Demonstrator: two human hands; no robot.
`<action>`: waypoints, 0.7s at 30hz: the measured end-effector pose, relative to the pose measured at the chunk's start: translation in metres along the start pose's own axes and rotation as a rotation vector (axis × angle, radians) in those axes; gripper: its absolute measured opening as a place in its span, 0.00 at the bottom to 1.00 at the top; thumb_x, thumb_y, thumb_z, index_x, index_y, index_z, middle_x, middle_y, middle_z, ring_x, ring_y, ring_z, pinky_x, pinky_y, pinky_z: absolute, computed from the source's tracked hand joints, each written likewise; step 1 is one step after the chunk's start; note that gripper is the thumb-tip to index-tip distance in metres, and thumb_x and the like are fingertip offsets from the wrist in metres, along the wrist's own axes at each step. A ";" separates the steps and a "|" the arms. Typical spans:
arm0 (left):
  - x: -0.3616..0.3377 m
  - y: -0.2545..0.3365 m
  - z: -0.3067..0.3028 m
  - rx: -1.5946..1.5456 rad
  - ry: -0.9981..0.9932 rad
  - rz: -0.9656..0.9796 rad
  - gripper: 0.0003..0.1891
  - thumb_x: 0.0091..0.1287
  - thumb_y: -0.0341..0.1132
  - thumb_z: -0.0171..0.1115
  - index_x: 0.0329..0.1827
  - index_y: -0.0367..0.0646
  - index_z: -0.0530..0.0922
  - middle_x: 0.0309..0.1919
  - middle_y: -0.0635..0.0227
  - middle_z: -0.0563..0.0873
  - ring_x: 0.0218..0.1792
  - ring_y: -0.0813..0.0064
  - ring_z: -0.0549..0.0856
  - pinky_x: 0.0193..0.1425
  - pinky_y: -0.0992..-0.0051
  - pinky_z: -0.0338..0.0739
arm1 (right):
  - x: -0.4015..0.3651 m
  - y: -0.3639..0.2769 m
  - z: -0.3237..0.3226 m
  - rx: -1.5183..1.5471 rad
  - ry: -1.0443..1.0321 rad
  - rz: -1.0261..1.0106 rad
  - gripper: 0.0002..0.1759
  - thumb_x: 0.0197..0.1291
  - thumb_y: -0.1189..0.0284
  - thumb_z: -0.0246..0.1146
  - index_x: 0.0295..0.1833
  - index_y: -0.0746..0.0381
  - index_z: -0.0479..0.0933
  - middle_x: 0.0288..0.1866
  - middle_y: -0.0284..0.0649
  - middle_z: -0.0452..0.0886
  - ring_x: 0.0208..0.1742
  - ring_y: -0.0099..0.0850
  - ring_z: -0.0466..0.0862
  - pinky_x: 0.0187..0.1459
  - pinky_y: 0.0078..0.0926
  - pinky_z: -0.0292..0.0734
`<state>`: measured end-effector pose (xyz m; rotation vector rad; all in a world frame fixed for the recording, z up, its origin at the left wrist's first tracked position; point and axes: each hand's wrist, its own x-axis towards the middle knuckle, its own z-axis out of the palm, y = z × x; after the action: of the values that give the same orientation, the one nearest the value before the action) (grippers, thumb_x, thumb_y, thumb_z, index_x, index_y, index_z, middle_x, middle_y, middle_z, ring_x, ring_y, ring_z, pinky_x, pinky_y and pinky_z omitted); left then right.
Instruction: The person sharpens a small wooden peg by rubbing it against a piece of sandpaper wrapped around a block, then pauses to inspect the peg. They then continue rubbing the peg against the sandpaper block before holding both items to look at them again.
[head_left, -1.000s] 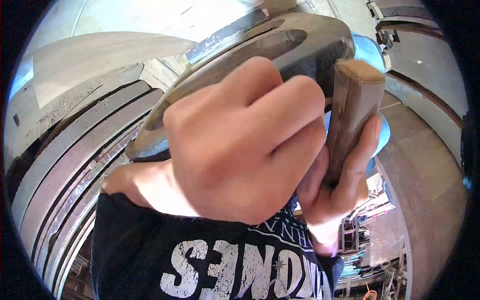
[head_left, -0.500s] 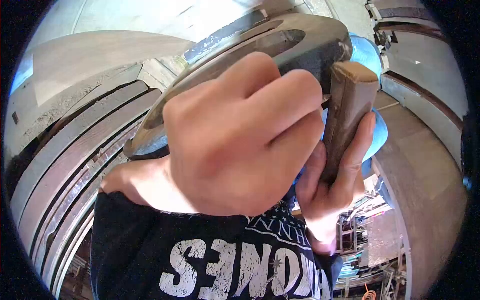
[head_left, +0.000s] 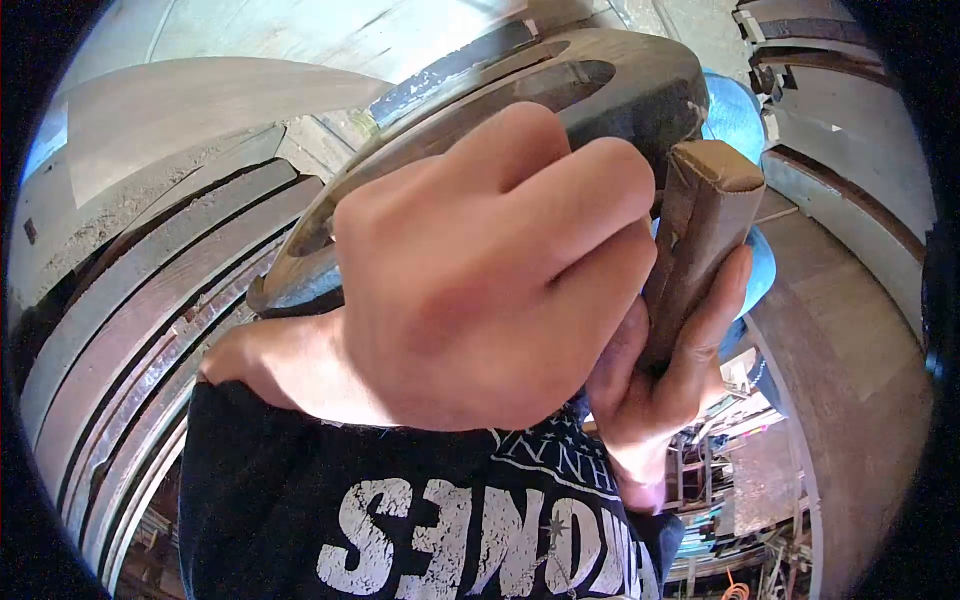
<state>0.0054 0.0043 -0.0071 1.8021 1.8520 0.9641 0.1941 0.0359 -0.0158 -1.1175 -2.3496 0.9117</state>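
Note:
My left hand fills the middle of the view, close to the camera, as a fist with its back toward me. Whatever the curled fingers grip is hidden. At the right, my right hand has its thumb and fingers around a brown wooden block with a paler, worn end. The block is tilted, and its side lies close by the left knuckles. Behind the fist is a large, dark wooden piece with a long oval slot; the fist covers part of it.
Something light blue shows behind the wooden piece. Long boards run along the left side, and a brown plank stretches down the right. Stacked materials and an orange coil lie at the lower right.
The wooden block and my right hand have shifted slightly down and to the right. My left fist has moved a little to the right, still closed.

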 end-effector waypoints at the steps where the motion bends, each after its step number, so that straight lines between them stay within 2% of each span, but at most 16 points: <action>1: 0.000 0.000 -0.001 0.003 -0.016 -0.005 0.15 0.46 0.19 0.77 0.38 0.35 0.87 0.33 0.64 0.84 0.24 0.68 0.79 0.25 0.73 0.72 | -0.002 0.000 0.001 0.017 0.019 0.024 0.41 0.58 0.83 0.70 0.77 0.70 0.64 0.42 0.59 0.84 0.31 0.50 0.86 0.31 0.36 0.82; 4: -0.002 -0.002 0.003 -0.005 0.029 0.014 0.15 0.45 0.18 0.77 0.38 0.35 0.86 0.33 0.64 0.84 0.24 0.68 0.80 0.25 0.73 0.72 | 0.011 -0.006 -0.004 -0.010 -0.040 0.038 0.40 0.59 0.84 0.70 0.77 0.70 0.64 0.43 0.60 0.84 0.30 0.50 0.86 0.31 0.37 0.82; 7: -0.001 -0.002 -0.001 -0.003 -0.026 0.008 0.14 0.46 0.19 0.77 0.37 0.35 0.86 0.33 0.63 0.84 0.25 0.68 0.80 0.26 0.73 0.72 | 0.003 -0.003 -0.006 0.019 -0.033 0.031 0.39 0.60 0.84 0.69 0.77 0.70 0.65 0.43 0.59 0.84 0.28 0.48 0.85 0.29 0.37 0.81; 10: -0.003 -0.002 0.001 0.002 0.004 0.007 0.14 0.47 0.19 0.77 0.37 0.36 0.86 0.33 0.63 0.84 0.25 0.67 0.81 0.26 0.73 0.73 | 0.009 -0.003 -0.005 0.005 -0.024 0.012 0.39 0.60 0.84 0.69 0.77 0.70 0.65 0.42 0.59 0.84 0.28 0.48 0.84 0.29 0.38 0.81; 16: -0.002 -0.001 0.001 0.003 0.009 -0.011 0.13 0.48 0.20 0.77 0.37 0.37 0.86 0.34 0.63 0.85 0.25 0.66 0.81 0.26 0.72 0.74 | 0.007 0.000 -0.002 0.025 0.005 -0.014 0.39 0.60 0.83 0.69 0.77 0.71 0.65 0.50 0.59 0.85 0.29 0.47 0.83 0.30 0.36 0.81; 21: -0.003 0.001 0.004 -0.013 0.045 -0.019 0.13 0.49 0.20 0.77 0.37 0.37 0.85 0.33 0.62 0.85 0.26 0.66 0.82 0.27 0.72 0.75 | 0.009 -0.006 -0.010 -0.001 -0.075 0.026 0.38 0.59 0.84 0.69 0.76 0.72 0.65 0.55 0.61 0.83 0.31 0.47 0.84 0.31 0.36 0.82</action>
<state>0.0089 0.0026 -0.0096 1.7665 1.8816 1.0151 0.1912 0.0438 -0.0035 -1.1356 -2.4003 0.9780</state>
